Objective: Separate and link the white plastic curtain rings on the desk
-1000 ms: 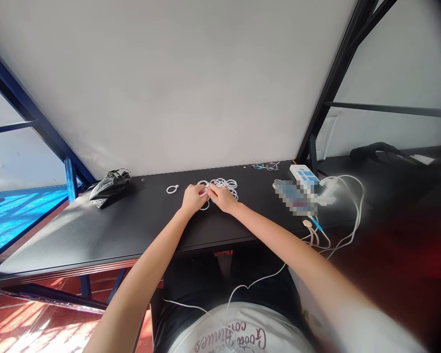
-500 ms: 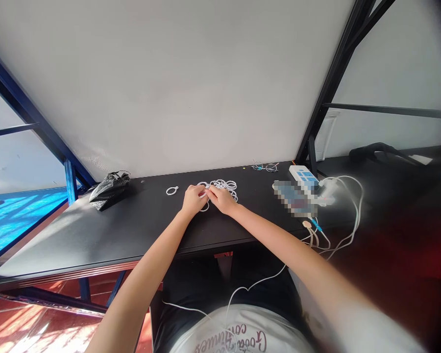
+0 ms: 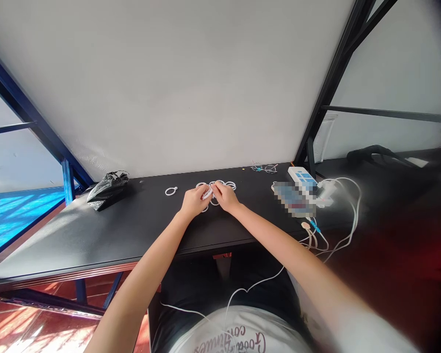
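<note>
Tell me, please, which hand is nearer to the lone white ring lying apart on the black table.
Left. The left hand is to the right of the lone white ring, not touching it; the right hand is farther right, beyond the left.

The bare left hand (image 3: 194,200) pinches a slim white ring (image 3: 208,193) close beside the bare right hand (image 3: 225,196), next to a cluster of round white rings (image 3: 232,184) on a matte black table (image 3: 143,215)
</note>
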Demonstrator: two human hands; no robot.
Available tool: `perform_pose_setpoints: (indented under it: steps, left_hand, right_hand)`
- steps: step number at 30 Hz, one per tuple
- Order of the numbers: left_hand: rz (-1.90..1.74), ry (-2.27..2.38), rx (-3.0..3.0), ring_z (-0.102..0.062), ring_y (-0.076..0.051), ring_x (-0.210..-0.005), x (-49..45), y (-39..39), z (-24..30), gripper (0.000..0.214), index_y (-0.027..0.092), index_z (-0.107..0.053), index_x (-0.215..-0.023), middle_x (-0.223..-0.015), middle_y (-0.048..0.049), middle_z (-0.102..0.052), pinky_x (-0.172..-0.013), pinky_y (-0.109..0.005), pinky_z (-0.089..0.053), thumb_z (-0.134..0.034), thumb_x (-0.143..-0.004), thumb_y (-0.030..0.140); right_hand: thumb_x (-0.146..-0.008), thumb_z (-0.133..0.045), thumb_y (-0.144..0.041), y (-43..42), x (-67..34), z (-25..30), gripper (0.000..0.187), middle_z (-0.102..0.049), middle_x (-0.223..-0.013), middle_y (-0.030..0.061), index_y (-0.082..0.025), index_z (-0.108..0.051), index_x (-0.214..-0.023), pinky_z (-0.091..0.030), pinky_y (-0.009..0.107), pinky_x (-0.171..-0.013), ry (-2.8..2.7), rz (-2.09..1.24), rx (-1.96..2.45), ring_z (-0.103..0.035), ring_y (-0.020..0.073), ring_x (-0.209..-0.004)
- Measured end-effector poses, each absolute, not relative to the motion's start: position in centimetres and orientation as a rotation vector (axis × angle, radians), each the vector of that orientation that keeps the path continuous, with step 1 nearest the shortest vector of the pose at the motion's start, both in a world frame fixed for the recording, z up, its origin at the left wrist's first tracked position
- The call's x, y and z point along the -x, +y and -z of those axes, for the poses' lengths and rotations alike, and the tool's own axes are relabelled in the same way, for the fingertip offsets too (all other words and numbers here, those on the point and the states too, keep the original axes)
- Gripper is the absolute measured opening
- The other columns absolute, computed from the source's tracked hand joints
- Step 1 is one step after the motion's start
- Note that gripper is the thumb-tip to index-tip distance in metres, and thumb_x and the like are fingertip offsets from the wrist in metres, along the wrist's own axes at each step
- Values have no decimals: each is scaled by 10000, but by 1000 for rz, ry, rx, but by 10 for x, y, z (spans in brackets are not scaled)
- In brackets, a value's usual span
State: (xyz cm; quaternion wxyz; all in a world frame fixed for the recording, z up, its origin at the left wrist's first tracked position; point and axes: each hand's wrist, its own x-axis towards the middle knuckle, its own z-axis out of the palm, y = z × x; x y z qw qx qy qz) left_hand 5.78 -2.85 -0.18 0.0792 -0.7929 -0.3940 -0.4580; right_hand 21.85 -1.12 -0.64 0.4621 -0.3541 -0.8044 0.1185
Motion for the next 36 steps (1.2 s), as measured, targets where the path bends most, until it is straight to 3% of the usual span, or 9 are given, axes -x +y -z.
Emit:
perform_pose_setpoints:
  steps: [8,14,17,20,22,25,30,33,36]
  left_hand:
    - [1318,-1211,2479,-428,-100,-504,-56,-33,-3,293,176,-586,-744,-603,3,-534,-519,-227,-321,-428,-940,327]
    - [1451,-1319,2429,-303,-99,-481,-57,-30,-5,465,186,-386,-528,-494,26,-365,-501,-256,-256,-409,-948,385]
    - [1645,-1533,2358,-309,-93,-461,-52,-24,-6,421,188,-438,-551,-461,49,-338,-512,-244,-295,-485,-907,407]
    - [1867,-1857,2213,-433,-102,-475,-41,-13,-5,233,198,-541,-699,-500,58,-456,-550,-237,-390,-608,-819,386]
    - [2051,-2052,2081,-492,-101,-477,-32,-5,-3,221,202,-507,-729,-593,49,-536,-516,-231,-416,-674,-749,344]
    - [2438,-2200,1721,-551,-100,-470,-18,7,0,271,204,-456,-753,-647,56,-526,-499,-236,-480,-713,-690,259]
    - [2888,-2161,1133,-682,-152,-702,5,19,2,254,180,-484,-836,-758,-1,-602,-604,-261,-576,-689,-692,140]
    - [2829,-2172,1113,-689,-166,-794,17,20,2,152,173,-515,-842,-812,-33,-627,-666,-287,-595,-630,-744,153]
    - [2352,-2165,1452,-675,-194,-855,25,16,2,73,181,-557,-843,-861,-55,-646,-755,-337,-587,-581,-801,236]
  right_hand:
    - [-1002,-293,-440,-11,-218,7,364,-441,-569,-27,-225,-375,-720,-293,251,-533,-1960,-288,910,-414,127,-505]
    - [-971,-368,-474,-4,-226,3,353,-468,-562,-26,-223,-446,-736,-324,248,-557,-1848,-261,981,-433,122,-514]
    - [-953,-416,-454,6,-239,0,351,-467,-556,-28,-216,-438,-697,-329,245,-547,-1635,-246,1008,-416,109,-498]
    - [-930,-451,-438,15,-253,1,355,-424,-525,-38,-215,-417,-657,-316,248,-526,-1502,-275,1048,-386,107,-482]
    - [-922,-463,-430,18,-257,3,345,-414,-517,-41,-215,-427,-654,-322,250,-524,-1458,-312,1075,-387,110,-483]
    - [-919,-467,-428,18,-256,4,342,-420,-523,-41,-214,-435,-654,-330,249,-527,-1462,-343,1071,-394,110,-488]
    - [-913,-477,-420,14,-249,4,352,-428,-522,-40,-212,-416,-637,-317,245,-521,-1530,-347,1042,-392,106,-494]
    - [-913,-472,-414,13,-248,5,352,-423,-520,-42,-211,-406,-632,-309,245,-517,-1554,-355,1042,-388,104,-493]
    - [-911,-469,-416,13,-248,5,354,-421,-519,-43,-211,-404,-630,-309,245,-517,-1562,-364,1052,-385,102,-492]
